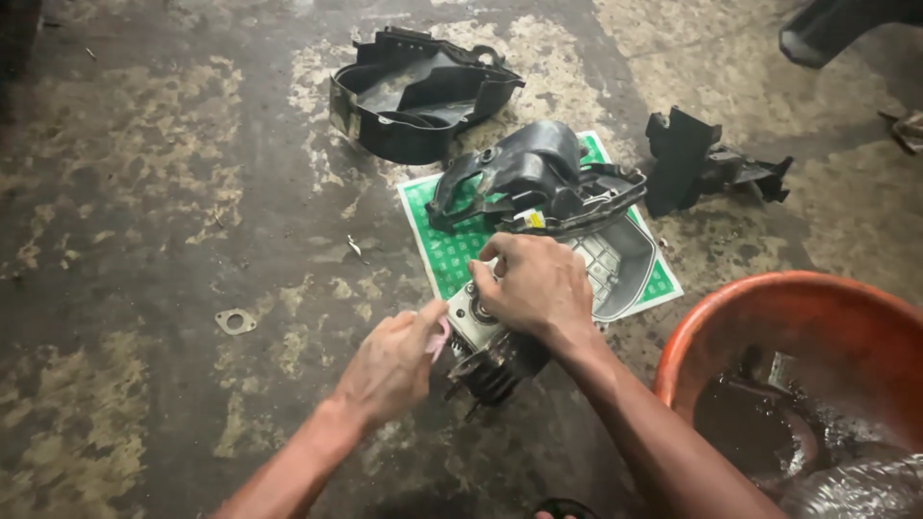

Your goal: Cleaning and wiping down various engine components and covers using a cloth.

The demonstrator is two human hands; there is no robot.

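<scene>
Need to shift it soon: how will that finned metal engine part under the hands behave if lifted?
The engine part looks like solid finned metal, so probably heavy and stiff. It appears grimy, so likely slippery. The right hand steadies it while the left hand works beside it, so it may tip unsupported.

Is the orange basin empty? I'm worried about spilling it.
Not empty. The orange basin holds dark liquid at the bottom, with a part partly sunk in it; the level sits well below the rim.
</scene>
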